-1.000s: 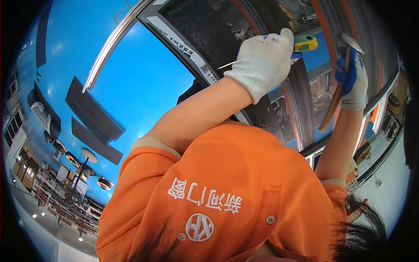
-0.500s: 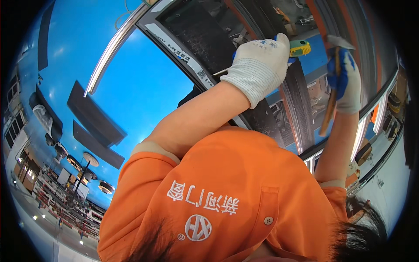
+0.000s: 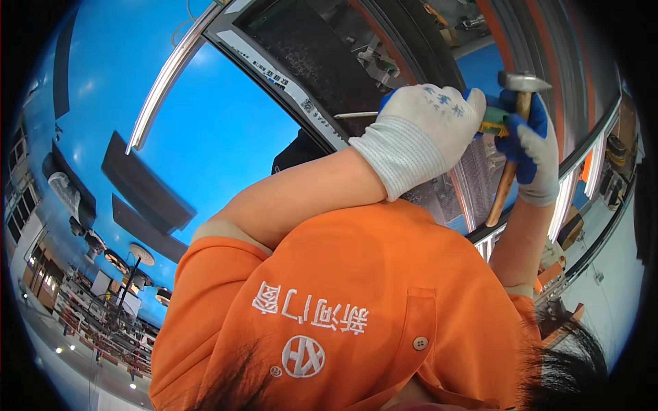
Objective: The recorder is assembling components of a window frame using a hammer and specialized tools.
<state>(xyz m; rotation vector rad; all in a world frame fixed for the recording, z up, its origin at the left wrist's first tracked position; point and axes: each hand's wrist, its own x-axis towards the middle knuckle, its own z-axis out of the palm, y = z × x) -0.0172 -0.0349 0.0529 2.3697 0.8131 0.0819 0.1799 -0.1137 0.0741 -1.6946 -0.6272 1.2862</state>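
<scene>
My left hand (image 3: 432, 127), in a white glove with a blue palm, is closed round a green brush (image 3: 495, 122) with yellow bristles. Most of the brush's grip is hidden by the fingers. My right hand (image 3: 536, 154), gloved the same way, grips a hammer (image 3: 505, 185) by its wooden handle, metal head up. The fingers of the right hand are close to the brush's end; whether they touch it I cannot tell. A thin pale rod (image 3: 356, 115) sticks out beside my left wrist. Under both hands lies a dark framed panel (image 3: 291, 58).
A blue surface (image 3: 226, 116) spreads to the left, with dark strips (image 3: 144, 188) lying on it. A shiny metal rail (image 3: 164, 82) runs along the panel's upper left. Racks and wheeled items (image 3: 142, 253) stand at the far left. Various goods (image 3: 617, 161) line the right side.
My left hand has come down and to the right with the brush. My right hand has lowered slightly with the hammer, so brush and hammer are now close together.
</scene>
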